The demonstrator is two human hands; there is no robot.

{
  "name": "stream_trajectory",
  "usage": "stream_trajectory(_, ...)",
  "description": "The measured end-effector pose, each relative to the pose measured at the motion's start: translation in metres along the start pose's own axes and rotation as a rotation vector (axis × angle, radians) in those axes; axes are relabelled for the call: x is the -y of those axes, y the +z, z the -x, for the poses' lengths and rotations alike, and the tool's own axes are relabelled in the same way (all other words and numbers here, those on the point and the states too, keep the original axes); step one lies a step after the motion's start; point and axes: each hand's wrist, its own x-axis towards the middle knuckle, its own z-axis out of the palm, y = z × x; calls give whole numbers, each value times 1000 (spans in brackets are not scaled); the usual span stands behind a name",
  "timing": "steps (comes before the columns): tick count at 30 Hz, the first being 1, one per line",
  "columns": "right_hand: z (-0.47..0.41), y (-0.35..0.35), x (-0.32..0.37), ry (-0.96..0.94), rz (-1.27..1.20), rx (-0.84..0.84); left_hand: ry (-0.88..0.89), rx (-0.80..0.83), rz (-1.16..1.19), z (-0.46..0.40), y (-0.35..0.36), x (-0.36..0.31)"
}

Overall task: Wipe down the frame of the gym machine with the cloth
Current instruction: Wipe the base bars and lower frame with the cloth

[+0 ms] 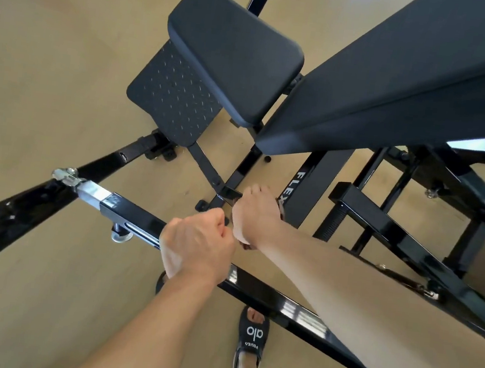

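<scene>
Left hand [196, 246] grips frame bar [129, 214] (long axis upper-left to lower-right); right hand [257, 212] grip unclear.

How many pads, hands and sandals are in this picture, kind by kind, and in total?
Black pads: 2, the seat pad and the long back pad
Hands: 2, the left hand and the right hand
Black sandals: 1, the sandal
Total: 5
</scene>
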Motion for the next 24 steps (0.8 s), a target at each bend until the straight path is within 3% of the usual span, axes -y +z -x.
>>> stream_trajectory(3, -25, 1, 2, 41, 9, 108, 22, -38, 14, 2, 1, 1)
stream_trajectory(9, 30, 0, 4, -40, 129, -94, -1, -7, -27, -1, 1, 1)
stream_trajectory(14, 61, 13, -15, -53, -52, -202, -18, 15, -37, 1, -2, 0)
stream_trajectory(20, 15, 3, -2, 0, 28, -99, 25, -56, -4, 2, 2, 2)
stream_trajectory(24, 27, 8, -1, -9, 54, -155, 18, -13, -27, -2, 8, 5)
